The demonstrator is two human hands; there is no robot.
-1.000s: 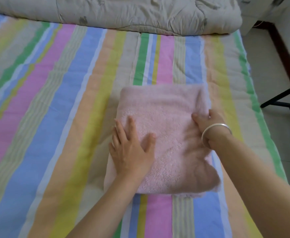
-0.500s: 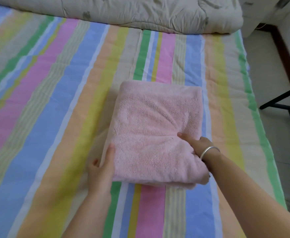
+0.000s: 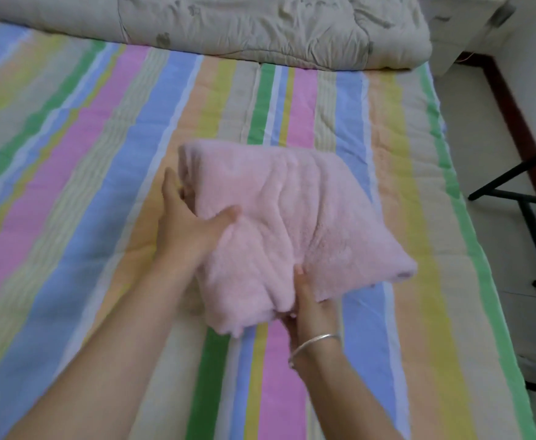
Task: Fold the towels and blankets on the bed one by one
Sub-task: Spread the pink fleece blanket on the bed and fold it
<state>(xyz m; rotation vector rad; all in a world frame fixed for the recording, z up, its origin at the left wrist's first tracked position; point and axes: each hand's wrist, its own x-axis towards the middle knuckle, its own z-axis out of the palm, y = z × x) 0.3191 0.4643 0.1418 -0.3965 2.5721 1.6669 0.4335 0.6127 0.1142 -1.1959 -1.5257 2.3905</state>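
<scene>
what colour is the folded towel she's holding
Pale pink folded towel, seen in the head view.

The fingertips of the left hand [image 3: 193, 227] go behind the left edge of the pink towel [image 3: 292, 217] and are hidden. The right hand [image 3: 311, 309] has its fingers mostly out of sight under the towel's near edge. Both forearms run off the lower edge of the frame, and the left one is blurred. The top edge cuts off the beige quilt [image 3: 244, 23]. The right edge cuts off the black frame [image 3: 514, 195], and what it belongs to cannot be told.

Both forearms reach up from the bottom edge; left hand [image 3: 190, 231], mid-frame, and right hand [image 3: 311, 308], lower centre, grip the towel [image 3: 311, 214].
</scene>
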